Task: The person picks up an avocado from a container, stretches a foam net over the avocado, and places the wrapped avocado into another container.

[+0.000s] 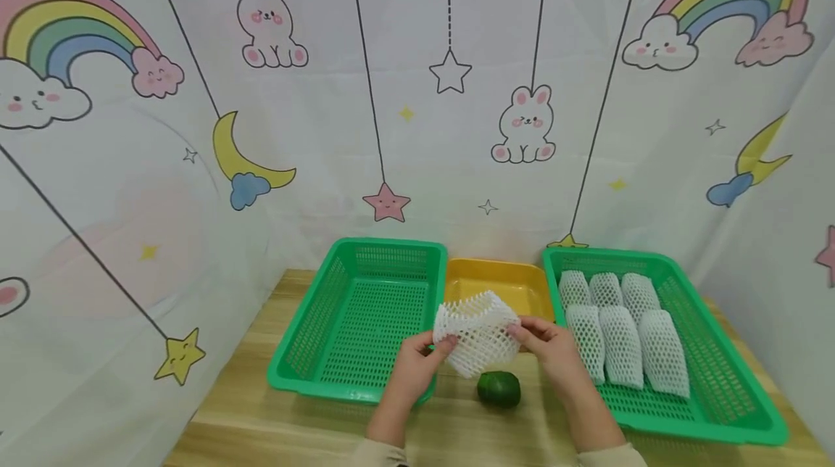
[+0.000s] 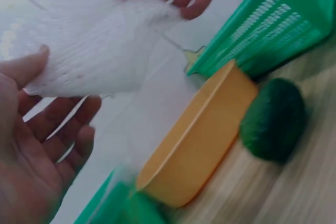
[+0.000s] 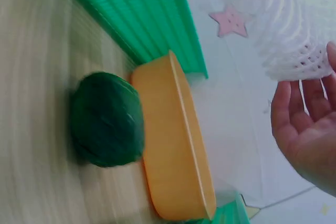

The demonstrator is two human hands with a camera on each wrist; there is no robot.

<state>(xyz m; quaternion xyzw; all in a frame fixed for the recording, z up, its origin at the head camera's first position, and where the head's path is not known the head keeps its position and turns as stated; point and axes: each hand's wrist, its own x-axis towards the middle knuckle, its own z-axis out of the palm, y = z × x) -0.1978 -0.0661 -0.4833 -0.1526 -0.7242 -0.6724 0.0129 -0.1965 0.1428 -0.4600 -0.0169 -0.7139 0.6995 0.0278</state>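
Observation:
Both hands hold a white foam fruit net (image 1: 479, 333) up over the table, its mouth spread and facing upward. My left hand (image 1: 417, 365) pinches the net's left side between thumb and fingers. On the opposite side, my right hand (image 1: 551, 351) pinches the rim the same way. Below the net, a dark green rounded fruit (image 1: 499, 389), glossy like an avocado, lies on the wooden table. In the right wrist view the fruit (image 3: 107, 119) sits beside the yellow tray (image 3: 168, 140).
A green basket (image 1: 280, 373) with bare slotted floor stands at left. Another green basket (image 1: 724, 409) at right holds several net-wrapped pieces (image 1: 620, 344) in two rows. The yellow tray (image 1: 499, 286) sits between them at the back. A printed cloth (image 1: 457, 141) hangs behind the table (image 1: 261, 423).

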